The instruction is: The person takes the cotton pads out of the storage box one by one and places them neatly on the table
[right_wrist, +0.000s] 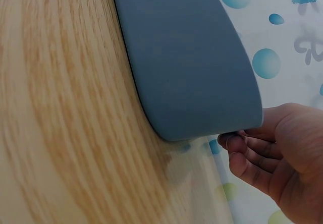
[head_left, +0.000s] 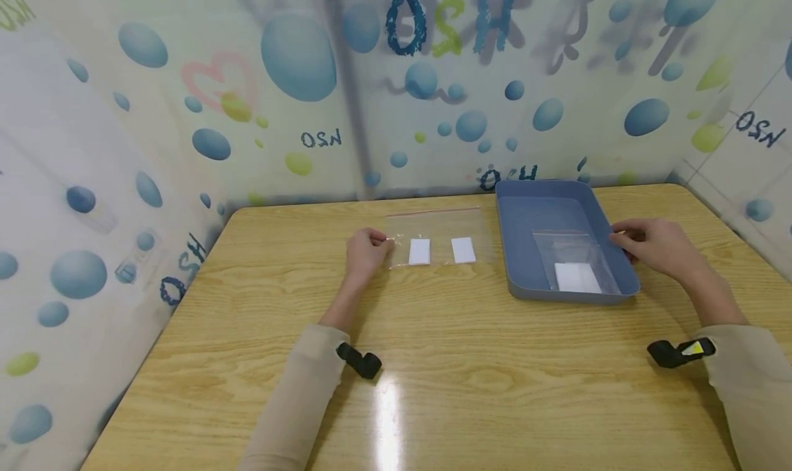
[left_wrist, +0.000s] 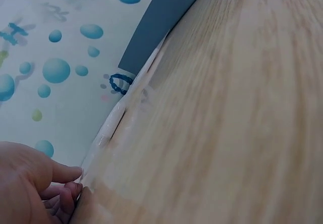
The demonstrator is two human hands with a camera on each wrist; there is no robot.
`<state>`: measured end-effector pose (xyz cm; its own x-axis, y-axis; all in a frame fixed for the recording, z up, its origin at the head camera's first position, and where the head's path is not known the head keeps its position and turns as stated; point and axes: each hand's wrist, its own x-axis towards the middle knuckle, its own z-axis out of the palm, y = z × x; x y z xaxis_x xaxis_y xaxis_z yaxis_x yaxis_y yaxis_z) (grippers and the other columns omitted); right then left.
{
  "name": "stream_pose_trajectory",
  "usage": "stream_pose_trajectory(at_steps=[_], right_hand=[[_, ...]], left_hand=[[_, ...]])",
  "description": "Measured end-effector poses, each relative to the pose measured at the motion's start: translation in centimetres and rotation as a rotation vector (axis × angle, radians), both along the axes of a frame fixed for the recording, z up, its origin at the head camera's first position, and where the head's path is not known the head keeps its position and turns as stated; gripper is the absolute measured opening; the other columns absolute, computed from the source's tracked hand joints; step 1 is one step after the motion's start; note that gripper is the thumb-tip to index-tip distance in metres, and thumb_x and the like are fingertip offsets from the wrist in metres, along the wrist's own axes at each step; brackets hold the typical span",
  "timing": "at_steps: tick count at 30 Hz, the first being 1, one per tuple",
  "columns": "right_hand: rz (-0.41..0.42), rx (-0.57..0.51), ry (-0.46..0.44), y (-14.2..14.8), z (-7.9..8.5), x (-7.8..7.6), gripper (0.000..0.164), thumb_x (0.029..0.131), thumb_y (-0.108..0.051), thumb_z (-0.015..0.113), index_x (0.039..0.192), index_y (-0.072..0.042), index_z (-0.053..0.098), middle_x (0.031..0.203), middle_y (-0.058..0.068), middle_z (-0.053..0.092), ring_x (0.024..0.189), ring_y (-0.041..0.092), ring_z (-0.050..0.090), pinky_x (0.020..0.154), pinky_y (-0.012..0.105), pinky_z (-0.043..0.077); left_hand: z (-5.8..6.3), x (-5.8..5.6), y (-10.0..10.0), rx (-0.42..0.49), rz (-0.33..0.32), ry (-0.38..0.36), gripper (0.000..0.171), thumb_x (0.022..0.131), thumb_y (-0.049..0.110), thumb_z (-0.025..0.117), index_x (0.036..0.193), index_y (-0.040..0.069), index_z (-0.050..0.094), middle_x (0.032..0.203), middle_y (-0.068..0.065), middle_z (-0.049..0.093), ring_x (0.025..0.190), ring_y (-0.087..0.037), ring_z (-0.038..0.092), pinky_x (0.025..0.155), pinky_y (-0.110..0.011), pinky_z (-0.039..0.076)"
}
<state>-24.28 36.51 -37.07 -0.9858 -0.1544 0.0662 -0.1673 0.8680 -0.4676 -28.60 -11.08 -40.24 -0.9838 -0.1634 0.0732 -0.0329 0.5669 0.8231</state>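
Observation:
A clear zip bag (head_left: 441, 243) with a reddish strip along its top edge lies flat on the table, with two white rectangles (head_left: 419, 252) showing in it. At its left edge my left hand (head_left: 366, 252) pinches the plastic between thumb and fingers; the left wrist view shows this hand (left_wrist: 35, 186) low at the bag's edge. My right hand (head_left: 658, 245) grips the right side wall of a blue-grey tray (head_left: 538, 206), and in the right wrist view the thumb and fingers (right_wrist: 247, 166) meet at that wall. Inside the tray, a smaller clear bag (head_left: 572, 251) holds a white piece (head_left: 577, 277).
The wooden table (head_left: 495, 388) carries the tray just right of the flat bag. Behind and beside it hang patterned curtains (head_left: 297, 58) with blue and green drops. A black wrist camera (head_left: 360, 361) sits on the left sleeve, another (head_left: 680, 352) on the right.

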Motion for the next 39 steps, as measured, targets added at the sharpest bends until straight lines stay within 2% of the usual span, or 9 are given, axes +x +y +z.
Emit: stream_pose_trajectory(at_steps=[8,12,17,21,26,33,36,39], right_hand=[[-0.004,-0.005,-0.003,0.0,0.1,0.0,0.043,0.104,-0.024,0.056,0.125,0.014,0.059,0.074,0.002,0.066,0.063,0.019,0.061,0.055,0.030,0.043],[0.002,-0.006,-0.007,0.0,0.1,0.0,0.044,0.105,-0.024,0.056,0.125,0.015,0.058,0.074,0.002,0.066,0.063,0.020,0.061,0.055,0.030,0.043],[0.008,-0.004,-0.001,-0.1,0.1,0.0,0.043,0.105,-0.023,0.056,0.125,0.015,0.058,0.075,0.002,0.067,0.063,0.020,0.062,0.055,0.030,0.044],[0.012,-0.007,0.008,-0.1,0.0,0.0,0.043,0.104,-0.022,0.057,0.124,0.015,0.059,0.076,0.002,0.067,0.062,0.018,0.061,0.054,0.030,0.044],[0.012,-0.008,0.020,0.1,-0.1,0.1,0.042,0.104,-0.022,0.057,0.123,0.016,0.059,0.075,0.002,0.067,0.061,0.018,0.061,0.054,0.030,0.044],[0.008,-0.005,0.023,0.1,-0.2,0.2,0.043,0.104,-0.022,0.057,0.124,0.016,0.059,0.077,0.004,0.068,0.062,0.018,0.061,0.054,0.030,0.044],[0.006,0.001,0.012,0.2,-0.1,0.1,0.044,0.104,-0.023,0.057,0.124,0.016,0.058,0.078,0.005,0.068,0.062,0.018,0.061,0.054,0.030,0.044],[0.011,0.001,0.008,0.1,0.0,0.0,0.045,0.104,-0.024,0.057,0.125,0.016,0.058,0.078,0.004,0.068,0.063,0.018,0.061,0.054,0.031,0.044]], left_hand=[[0.4,0.1,-0.2,-0.015,0.000,-0.020,0.017,0.094,0.014,0.073,0.098,-0.003,0.071,0.089,-0.012,0.067,0.078,-0.020,0.059,0.067,-0.027,0.048],[0.5,0.2,-0.3,-0.014,0.003,-0.014,0.020,0.095,0.015,0.071,0.101,-0.004,0.070,0.092,-0.014,0.067,0.082,-0.023,0.061,0.070,-0.030,0.050],[0.8,0.3,-0.3,0.026,0.016,0.002,0.025,0.097,0.017,0.069,0.109,-0.004,0.067,0.101,-0.019,0.068,0.092,-0.029,0.064,0.079,-0.038,0.053],[1.2,0.5,-0.3,0.052,0.018,0.022,0.025,0.098,0.018,0.068,0.110,-0.004,0.067,0.103,-0.020,0.068,0.093,-0.030,0.064,0.079,-0.039,0.054],[1.6,0.6,-0.1,0.059,-0.007,0.045,0.025,0.097,0.019,0.068,0.109,-0.004,0.068,0.102,-0.020,0.069,0.090,-0.031,0.066,0.076,-0.038,0.055],[2.3,0.7,0.6,0.087,-0.059,0.078,0.026,0.095,0.019,0.070,0.108,-0.004,0.071,0.103,-0.020,0.070,0.096,-0.032,0.067,0.079,-0.039,0.055],[2.7,0.9,1.0,0.123,-0.088,0.079,0.027,0.095,0.019,0.070,0.109,-0.004,0.071,0.101,-0.020,0.070,0.093,-0.033,0.069,0.075,-0.034,0.055],[3.0,1.1,1.4,0.181,-0.131,0.048,0.028,0.097,0.019,0.070,0.113,-0.004,0.069,0.101,-0.020,0.070,0.090,-0.034,0.071,0.073,-0.031,0.056]])
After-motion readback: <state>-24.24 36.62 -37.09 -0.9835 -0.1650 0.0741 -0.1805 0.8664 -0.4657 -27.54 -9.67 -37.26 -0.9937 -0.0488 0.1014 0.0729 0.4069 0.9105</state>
